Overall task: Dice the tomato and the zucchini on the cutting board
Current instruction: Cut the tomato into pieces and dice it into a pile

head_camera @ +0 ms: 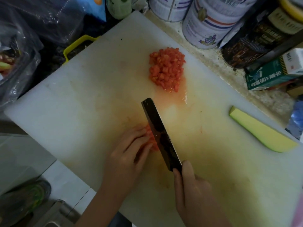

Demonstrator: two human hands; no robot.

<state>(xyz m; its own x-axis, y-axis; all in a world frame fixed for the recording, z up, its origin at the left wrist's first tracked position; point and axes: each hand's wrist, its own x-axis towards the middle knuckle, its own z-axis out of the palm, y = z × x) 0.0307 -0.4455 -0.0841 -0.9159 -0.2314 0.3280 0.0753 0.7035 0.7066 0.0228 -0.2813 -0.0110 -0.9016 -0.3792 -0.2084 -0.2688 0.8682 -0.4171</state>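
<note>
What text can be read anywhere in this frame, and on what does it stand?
"半夏止咳糖浆": on the green box, printed sideways; this is how it appears to read.
White tins: lettering cut off or blurred, unreadable.
Dark box: gold print too blurred to read.

Behind knife [159, 133] and left hand [127, 154], tomato piece [151, 140] mostly hidden, blurred.

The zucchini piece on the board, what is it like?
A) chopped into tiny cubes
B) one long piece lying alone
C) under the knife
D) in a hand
B: the zucchini piece lies undiced at the right of the cutting board, apart from the knife, which the right hand holds against the tomato piece gripped by the left hand.
</note>
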